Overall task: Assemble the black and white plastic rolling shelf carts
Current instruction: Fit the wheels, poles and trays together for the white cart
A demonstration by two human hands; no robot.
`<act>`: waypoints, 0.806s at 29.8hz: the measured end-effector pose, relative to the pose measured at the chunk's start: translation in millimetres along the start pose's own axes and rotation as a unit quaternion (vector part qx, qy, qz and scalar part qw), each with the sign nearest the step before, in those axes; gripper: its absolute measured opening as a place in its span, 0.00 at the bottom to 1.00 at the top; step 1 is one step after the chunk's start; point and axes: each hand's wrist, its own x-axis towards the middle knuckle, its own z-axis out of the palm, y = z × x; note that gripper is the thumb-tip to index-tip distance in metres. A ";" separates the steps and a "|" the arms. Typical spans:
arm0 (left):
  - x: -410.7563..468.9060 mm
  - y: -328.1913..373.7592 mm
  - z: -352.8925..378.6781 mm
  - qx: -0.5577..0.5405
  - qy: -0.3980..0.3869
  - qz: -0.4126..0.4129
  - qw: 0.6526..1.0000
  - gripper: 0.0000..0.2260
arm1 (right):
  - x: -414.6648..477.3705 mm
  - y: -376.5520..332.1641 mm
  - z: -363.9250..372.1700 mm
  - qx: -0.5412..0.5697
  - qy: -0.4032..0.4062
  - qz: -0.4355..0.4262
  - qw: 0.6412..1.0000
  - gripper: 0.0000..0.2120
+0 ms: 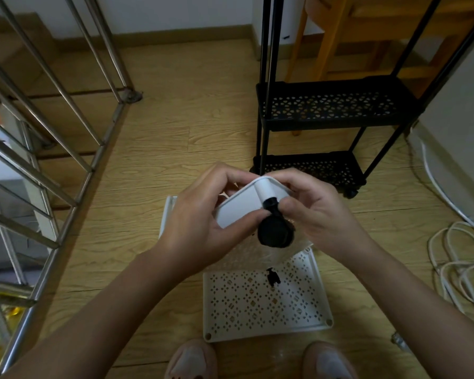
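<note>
White plastic tray (pixel 238 206), gripped at its corner by the left hand (pixel 200 222) above a second tray (pixel 257 305) on the floor (pixel 175 132), could get a crooked black caster (pixel 275 233) (stem barely seated, I judge) if the right hand (pixel 318 214) pinching it pushes off-axis.

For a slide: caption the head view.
Left hand holds white shelf tray; right hand presses black caster into its corner, black cart behind.

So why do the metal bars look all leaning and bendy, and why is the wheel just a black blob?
Head view: the wide lens splays and bows the railing bars and the poles of the black cart towards the edges. Head view again: the room is dim, so the wheel on the white tray shows almost no detail.
</note>
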 end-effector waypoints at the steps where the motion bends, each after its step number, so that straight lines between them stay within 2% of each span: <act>1: 0.1 1.2 -0.1 0.012 0.005 0.014 1.000 0.15 | -0.8 -2.0 0.5 -0.008 -0.001 -0.006 1.000 0.23; 8: -1.6 7.1 -2.1 0.017 0.017 0.059 0.998 0.13 | -5.2 -10.1 8.5 -0.028 0.001 -0.008 1.000 0.19; 18: -2.3 8.0 -2.7 0.034 -0.004 0.044 0.998 0.10 | -4.8 -5.5 12.7 -0.027 0.004 -0.022 0.999 0.23; 24: 7.9 0.1 -2.7 0.063 -0.063 0.022 0.996 0.11 | -3.2 6.2 9.3 0.022 0.025 0.031 0.999 0.13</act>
